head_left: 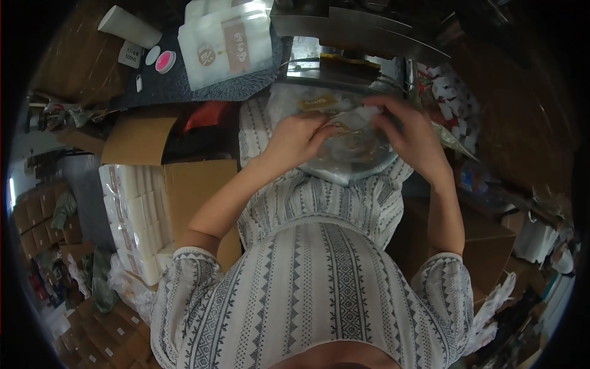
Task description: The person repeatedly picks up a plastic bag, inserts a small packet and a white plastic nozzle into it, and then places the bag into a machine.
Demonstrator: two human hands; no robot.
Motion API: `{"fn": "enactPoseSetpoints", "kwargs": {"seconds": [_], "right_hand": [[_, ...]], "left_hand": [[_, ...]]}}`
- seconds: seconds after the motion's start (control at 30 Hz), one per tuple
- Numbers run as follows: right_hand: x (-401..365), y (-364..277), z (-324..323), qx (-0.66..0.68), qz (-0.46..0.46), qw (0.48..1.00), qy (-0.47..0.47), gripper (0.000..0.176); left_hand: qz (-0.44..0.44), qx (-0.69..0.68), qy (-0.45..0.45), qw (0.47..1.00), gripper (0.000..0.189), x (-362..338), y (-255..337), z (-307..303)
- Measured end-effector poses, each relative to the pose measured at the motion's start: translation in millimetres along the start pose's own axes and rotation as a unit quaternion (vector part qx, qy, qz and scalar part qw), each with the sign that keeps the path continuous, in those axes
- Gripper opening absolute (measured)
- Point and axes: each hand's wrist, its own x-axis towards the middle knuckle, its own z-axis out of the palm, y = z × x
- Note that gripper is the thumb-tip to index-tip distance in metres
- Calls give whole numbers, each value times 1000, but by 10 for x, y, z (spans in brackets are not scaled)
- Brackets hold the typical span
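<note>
Over my lap, my left hand (301, 136) is closed, thumb and fingers pinching the left end of a small clear plastic packet (355, 118). My right hand (410, 136) grips that packet's right end between thumb and forefinger. What the packet holds, if anything, I cannot make out. Beneath both hands a large clear plastic bag (353, 163) rests on my lap. Inside it lie several small packets, one with a yellow label (316, 102); glare blurs the others.
A metal machine (362, 27) stands just ahead. Front left, a dark mat (233, 89) bears stacked printed packs (227, 46), a pink round tin (165, 61) and a white cup (130, 26). An open carton (200, 209) with white packs (135, 215) sits at my left.
</note>
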Motion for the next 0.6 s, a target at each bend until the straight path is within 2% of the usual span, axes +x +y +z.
{"fn": "enactPoseSetpoints", "kwargs": {"seconds": [0.03, 0.1, 0.13, 0.2, 0.23, 0.3, 0.33, 0.4, 0.43, 0.47, 0.5, 0.57, 0.6], "right_hand": [[18, 45, 16, 0, 2, 1000, 1, 28], [68, 176, 34, 24, 0, 994, 106, 28], [67, 183, -5, 24, -2, 994, 105, 28], [49, 187, -122, -31, 14, 986, 163, 29], [10, 188, -173, -30, 14, 986, 162, 29], [-88, 194, -280, -77, 39, 989, 116, 28], [-113, 206, -333, -78, 39, 989, 115, 28], [-158, 256, -433, -165, 118, 958, 202, 23], [-170, 362, -477, -165, 119, 958, 201, 23], [-162, 526, -513, -274, 184, 930, 161, 20], [-159, 664, -534, -377, 245, 885, 119, 18], [-150, 887, -536, -339, 219, 905, 135, 16], [-142, 942, -529, -299, 195, 924, 141, 14]], "left_hand": [[1, -1, -2, 1000, 12, 15, -24, 32], [-138, -194, -51, 970, 16, 89, -36, 61], [-138, -194, -48, 970, 16, 151, -14, 24], [-278, -358, -64, 889, 22, 308, 35, -74], [-279, -358, -64, 889, 22, 380, -4, -46], [-307, -491, 1, 815, 27, 526, -101, 21], [-307, -493, 1, 814, 27, 547, -134, 28], [-309, -512, -37, 800, 28, 568, -189, 21], [-311, -512, -38, 800, 28, 550, -255, 38], [-253, -384, 16, 888, 33, 502, -348, 62], [-186, -243, 69, 949, 39, 466, -419, 36], [-149, -80, 261, 950, 55, 466, -490, -405], [-150, -80, 263, 950, 55, 386, -690, -483]]}}
